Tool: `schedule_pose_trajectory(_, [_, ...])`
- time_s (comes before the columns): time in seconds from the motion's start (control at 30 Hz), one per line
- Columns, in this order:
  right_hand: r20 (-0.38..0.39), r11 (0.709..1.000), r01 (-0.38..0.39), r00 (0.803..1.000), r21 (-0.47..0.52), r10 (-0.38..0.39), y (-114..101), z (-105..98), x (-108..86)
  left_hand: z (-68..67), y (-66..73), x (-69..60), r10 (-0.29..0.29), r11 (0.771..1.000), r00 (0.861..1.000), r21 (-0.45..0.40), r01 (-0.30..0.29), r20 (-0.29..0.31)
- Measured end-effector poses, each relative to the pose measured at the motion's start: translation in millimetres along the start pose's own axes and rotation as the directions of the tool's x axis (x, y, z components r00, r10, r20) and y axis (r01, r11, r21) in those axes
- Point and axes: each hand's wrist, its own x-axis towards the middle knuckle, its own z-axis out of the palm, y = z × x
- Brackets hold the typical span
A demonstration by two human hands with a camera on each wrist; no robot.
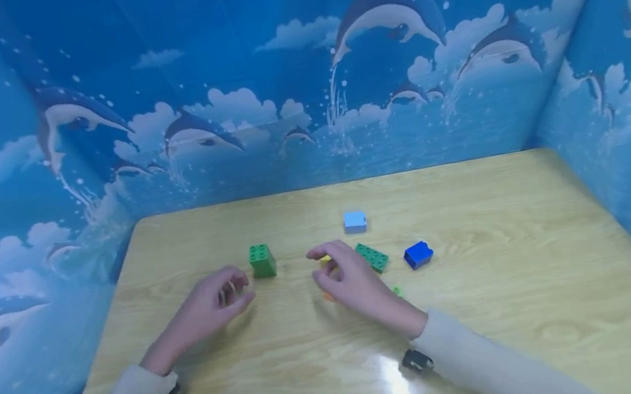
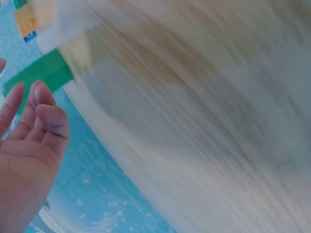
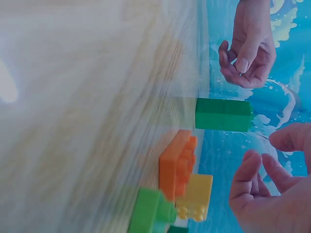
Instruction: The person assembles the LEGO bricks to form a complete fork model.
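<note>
Head: grn blk (image 1: 262, 263) btwn hands (image 1: 206, 305) (image 1: 354, 278)

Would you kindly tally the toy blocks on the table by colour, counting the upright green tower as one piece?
Green: 2 (upright tower, flat brick)
Light green block: 1
Light blue block: 1
Dark blue block: 1
Yellow block: 1
Orange block: 1
Total: 7

Looks like smooth, semi-gloss plastic on green block (image 1: 262, 261), ditto dk-blue brick (image 1: 418, 255) at its 3 o'clock. Wood-grained, glossy tabletop (image 1: 556, 267), w/ glare at 6 o'clock from green flat brick (image 1: 373, 257). Matt cloth sleeves (image 1: 476, 353).
</note>
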Motion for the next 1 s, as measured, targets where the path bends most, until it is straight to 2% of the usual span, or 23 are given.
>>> schedule_pose_trajectory(0.1, [0.007, 1.000, -0.016, 1.000, 0.021, 0.016, 0, -8, -13.9, 2.8, 8.9, -4.3, 0.049, 0.999, 0.998, 0.009, -0.050, 0.039])
schedule_pose_trajectory(0.2, [0.007, 0.999, -0.034, 0.999, 0.013, 0.034, 1, -17, -25.2, 9.3, 19.6, -4.0, 0.071, 0.997, 0.995, 0.013, -0.072, 0.067])
schedule_pose_trajectory(0.37, [-0.014, 0.999, -0.046, 0.999, 0.001, 0.046, 15, -32, -41.8, 26.2, 35.3, -0.1, 0.114, 0.993, 0.990, -0.009, -0.114, 0.080])
schedule_pose_trajectory(0.43, [-0.029, 0.997, -0.077, 0.997, -0.004, 0.077, 21, -40, -49.7, 33.3, 39.8, 2.3, 0.127, 0.992, 0.988, -0.025, -0.125, 0.091])
schedule_pose_trajectory(0.63, [-0.047, 0.990, -0.126, 0.991, -0.069, 0.123, 33, -62, -69.0, 51.9, 49.2, 12.0, 0.132, 0.991, 0.985, -0.026, -0.130, 0.111])
schedule_pose_trajectory(0.73, [-0.038, 0.988, -0.117, 0.993, -0.102, 0.114, 38, -71, -75.1, 60.9, 53.1, 17.5, 0.145, 0.989, 0.984, 0.006, -0.146, 0.106])
schedule_pose_trajectory(1.0, [0.020, 0.966, -0.066, 0.997, -0.249, 0.073, 43, -90, -84.2, 78.5, 68.8, 30.8, 0.129, 0.988, 0.986, 0.072, -0.137, 0.107])
